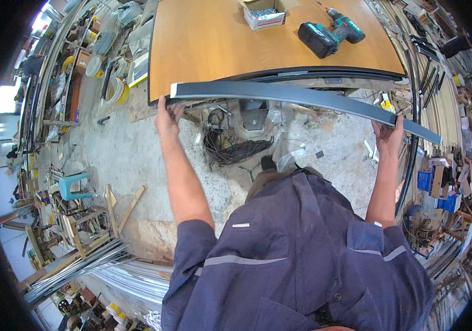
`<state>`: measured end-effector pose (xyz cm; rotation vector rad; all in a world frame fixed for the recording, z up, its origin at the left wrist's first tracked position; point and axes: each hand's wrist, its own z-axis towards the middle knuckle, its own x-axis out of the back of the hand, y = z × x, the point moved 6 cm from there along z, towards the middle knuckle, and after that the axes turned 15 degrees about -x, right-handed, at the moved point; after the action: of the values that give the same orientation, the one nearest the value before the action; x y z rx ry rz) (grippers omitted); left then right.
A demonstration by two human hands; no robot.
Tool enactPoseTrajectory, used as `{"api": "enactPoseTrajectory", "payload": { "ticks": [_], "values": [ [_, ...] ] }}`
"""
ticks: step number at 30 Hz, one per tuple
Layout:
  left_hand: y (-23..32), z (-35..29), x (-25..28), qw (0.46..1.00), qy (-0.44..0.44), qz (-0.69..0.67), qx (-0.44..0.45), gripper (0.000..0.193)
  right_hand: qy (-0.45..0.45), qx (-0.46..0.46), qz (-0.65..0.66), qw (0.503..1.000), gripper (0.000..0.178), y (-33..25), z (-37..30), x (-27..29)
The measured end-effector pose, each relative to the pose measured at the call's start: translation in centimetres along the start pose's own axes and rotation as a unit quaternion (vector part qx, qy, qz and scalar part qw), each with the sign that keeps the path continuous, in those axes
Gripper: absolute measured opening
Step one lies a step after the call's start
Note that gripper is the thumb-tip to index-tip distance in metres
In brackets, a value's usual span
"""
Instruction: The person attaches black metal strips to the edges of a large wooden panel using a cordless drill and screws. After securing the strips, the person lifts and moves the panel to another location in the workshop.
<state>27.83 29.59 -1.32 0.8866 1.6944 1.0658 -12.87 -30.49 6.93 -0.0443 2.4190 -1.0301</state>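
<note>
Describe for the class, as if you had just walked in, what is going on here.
A person in a dark navy cloth work shirt holds a long, flat dark-grey strip in both bare hands. The left hand is at its left end; the right hand grips it short of the right end. Beyond it, a brown wood-look tabletop carries a black-and-teal cordless drill and an open white cardboard box of small metal fasteners.

One long, flat, dark-grey strip (280, 92); one brown, wood-topped desk (208, 49); one teal-and-black cordless drill (331, 36); one open white cardboard box (263, 21); one turquoise plastic stool (65, 188); perhaps two round white buckets (115, 91), hard to count there.
</note>
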Motion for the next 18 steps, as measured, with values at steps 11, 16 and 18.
{"api": "enactPoseTrajectory", "payload": {
  "ticks": [11,16,18],
  "values": [
    [17.8,-10.9,-11.3,0.875,-0.267,0.315,-0.253,0.034,0.035,-0.083,0.083,0.992,0.041,7.8,-5.1,9.4],
    [19.0,-15.5,-22.7,0.685,-0.55,0.413,-0.242,0.038,0.114,-0.035,0.149,0.982,0.047,7.4,-6.7,16.9],
    [18.1,-13.6,-26.3,0.643,-0.586,0.423,-0.253,0.04,0.123,-0.003,0.156,0.98,0.048,6.9,-7.0,19.6]
  ]
}}
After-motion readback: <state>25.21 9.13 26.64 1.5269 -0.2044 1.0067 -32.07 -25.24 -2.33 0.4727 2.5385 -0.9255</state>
